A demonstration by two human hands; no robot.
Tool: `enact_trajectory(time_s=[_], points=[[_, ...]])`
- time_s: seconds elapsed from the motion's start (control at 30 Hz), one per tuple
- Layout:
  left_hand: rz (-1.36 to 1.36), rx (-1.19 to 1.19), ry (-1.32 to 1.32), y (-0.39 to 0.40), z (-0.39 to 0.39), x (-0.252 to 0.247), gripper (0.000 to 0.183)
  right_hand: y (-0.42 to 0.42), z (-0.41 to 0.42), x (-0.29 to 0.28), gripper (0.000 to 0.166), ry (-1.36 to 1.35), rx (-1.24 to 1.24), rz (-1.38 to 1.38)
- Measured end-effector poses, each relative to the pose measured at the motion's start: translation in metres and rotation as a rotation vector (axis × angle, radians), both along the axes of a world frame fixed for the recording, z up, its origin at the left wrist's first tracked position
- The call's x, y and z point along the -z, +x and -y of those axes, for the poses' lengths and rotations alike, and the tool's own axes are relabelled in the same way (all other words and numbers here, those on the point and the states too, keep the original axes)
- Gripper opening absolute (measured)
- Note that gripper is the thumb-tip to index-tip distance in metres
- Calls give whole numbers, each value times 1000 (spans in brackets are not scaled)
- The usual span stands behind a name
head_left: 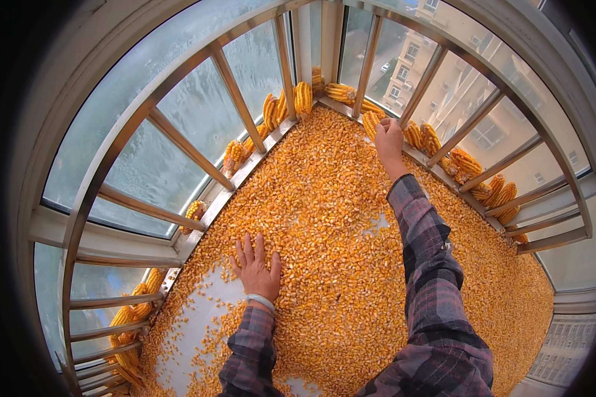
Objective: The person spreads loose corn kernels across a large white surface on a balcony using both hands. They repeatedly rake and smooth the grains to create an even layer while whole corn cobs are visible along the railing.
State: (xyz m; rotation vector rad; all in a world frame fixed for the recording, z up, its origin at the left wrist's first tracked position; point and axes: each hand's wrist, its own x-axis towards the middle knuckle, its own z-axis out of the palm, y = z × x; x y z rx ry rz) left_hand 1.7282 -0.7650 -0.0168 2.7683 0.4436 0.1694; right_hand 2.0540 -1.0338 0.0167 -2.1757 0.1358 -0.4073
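Loose yellow corn kernels point(328, 238) lie spread over a pale surface point(198, 307). My left hand point(256, 270) rests palm down on the kernels, fingers apart, with a pale bangle point(261, 300) at its wrist. Farther off, my right hand point(389, 141) reaches to the right-hand railing and grips an ear of corn point(371, 124) by its near end. That ear is at the inner side of the rail, by the edge of the kernels. My right fingertips partly cover it.
Metal railings point(228, 89) with upright bars run along both sides and meet at the far corner. More ears of corn point(464, 161) stand and lie on the window sill point(213, 198) behind the bars. Beyond the window glass is a building point(417, 54).
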Motion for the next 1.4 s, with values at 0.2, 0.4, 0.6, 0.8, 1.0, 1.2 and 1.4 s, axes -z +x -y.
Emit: enact_trajectory(time_s=[0.2,0.4,0.6,0.8,1.0,1.2,1.4], points=[[2,1,-19,2,3,-3,59,31,-12,-9,39,-412,52,208],[-22,-22,-6,0,-1,0,59,-45,-44,30,56,-513,-431,182],[-7,-11,-2,2,1,1,59,-72,-53,38,59,-883,-729,19],[-13,-5,18,2,1,5,59,-50,-1,36,62,-803,-468,-145],[-5,-8,40,-1,-3,11,58,-101,51,38,64,-863,-450,-179],[-21,-7,67,7,2,14,62,-137,55,37,62,-802,-405,-130],[-123,107,80,21,27,-2,65,-178,-34,40,57,-735,-765,55]])
